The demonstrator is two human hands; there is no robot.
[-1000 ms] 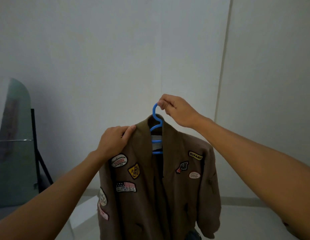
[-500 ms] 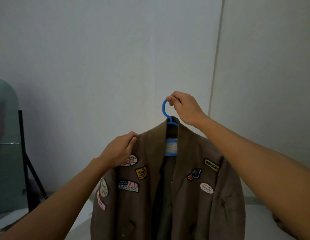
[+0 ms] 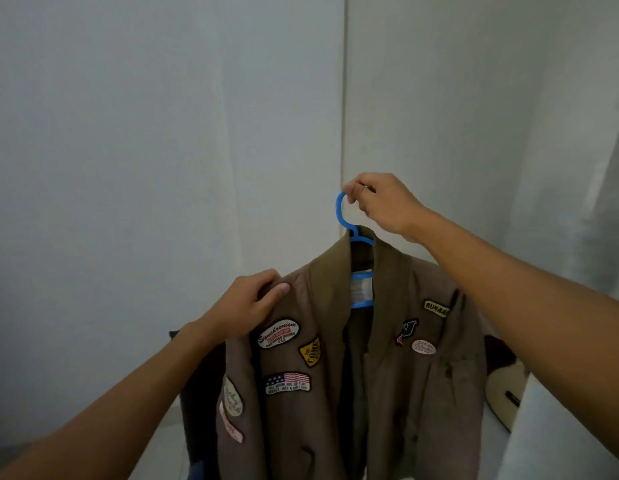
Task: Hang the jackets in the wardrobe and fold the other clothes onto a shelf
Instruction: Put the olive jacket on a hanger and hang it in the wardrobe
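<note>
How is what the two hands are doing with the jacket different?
The right hand is up high and pinches the top of the blue hanger hook, carrying the weight. The left hand is lower and grips the brown jacket cloth at its shoulder, next to the patches. The right hand touches only plastic, the left hand only fabric. Both are bare and both hold on with curled fingers.

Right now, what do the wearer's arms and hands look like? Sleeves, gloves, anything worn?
Both forearms are bare up to the frame edge, with no sleeves in view. The left hand has no glove, watch or ring visible. The right hand is also ungloved, with nothing on the wrist.
</note>
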